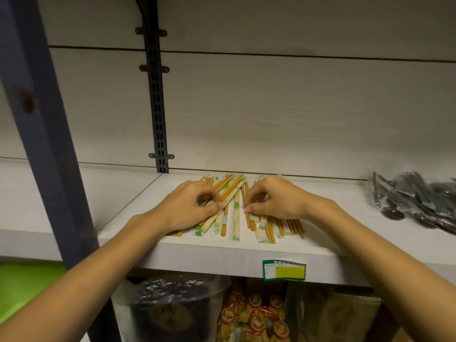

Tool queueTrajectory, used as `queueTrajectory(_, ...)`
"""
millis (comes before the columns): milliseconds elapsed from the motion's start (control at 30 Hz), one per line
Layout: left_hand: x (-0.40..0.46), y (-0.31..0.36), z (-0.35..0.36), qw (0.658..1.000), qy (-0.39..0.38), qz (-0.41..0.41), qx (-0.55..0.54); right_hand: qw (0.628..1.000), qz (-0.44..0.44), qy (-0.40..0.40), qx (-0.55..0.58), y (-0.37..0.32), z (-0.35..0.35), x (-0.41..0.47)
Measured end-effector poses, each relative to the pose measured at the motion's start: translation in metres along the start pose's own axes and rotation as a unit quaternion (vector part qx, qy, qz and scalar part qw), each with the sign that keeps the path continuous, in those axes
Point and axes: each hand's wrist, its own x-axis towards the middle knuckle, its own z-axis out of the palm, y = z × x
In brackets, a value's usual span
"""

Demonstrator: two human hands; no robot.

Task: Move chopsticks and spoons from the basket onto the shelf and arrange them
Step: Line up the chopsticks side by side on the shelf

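A black slotted metal upright (158,99) is fixed by small cross brackets to the pale wood-grain back panel (271,107). Left of that upright, nearer the camera, a dark blue post (47,134) slants down through the view. Below and right of the upright, a green-framed price label with a yellow field (283,269) sticks to a white board edge. Under the label lie a crinkled clear plastic bag with dark contents (170,304) and gold packets tied with red ribbon (256,317). A bright green surface (22,290) shows low, left of the post.
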Motion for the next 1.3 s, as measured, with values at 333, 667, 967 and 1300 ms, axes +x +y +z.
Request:
queueTrajectory(333,-0.004,-0.002,0.003,1.000,-0.011,0.006,-0.025,0.998,0.069,0.001,-0.001,-0.012,0.007,-0.002)
queueTrajectory(667,-0.005,0.001,0.003,1.000,-0.003,-0.018,-0.025,0.991,0.122,-0.015,-0.056,-0.020,0.010,0.006)
queueTrajectory(967,-0.008,0.004,0.000,0.999,-0.023,-0.023,-0.038,0.987,0.142,0.004,-0.077,-0.030,0.008,-0.001)
queueTrajectory(1300,-0.008,0.014,-0.003,0.998,-0.053,-0.038,0.008,0.981,0.183,0.011,-0.059,-0.036,0.012,-0.006)
